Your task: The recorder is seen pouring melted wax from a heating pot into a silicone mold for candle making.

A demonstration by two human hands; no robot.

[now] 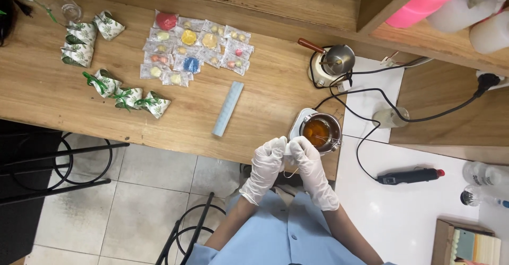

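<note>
Both gloved hands met at the wooden table's (254, 138) near edge, just beside a small metal pot (321, 131) of amber liquid. The left hand (265, 167) and right hand (310, 167) had their fingers pinched together on something small and white (too small to identify). A pale blue strip (228, 108) lay nearby.

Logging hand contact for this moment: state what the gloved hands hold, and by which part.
Cannot be told. The left hand and right hand pinch together beside the small pot of amber liquid; whatever sits in the grip is hidden.
</note>
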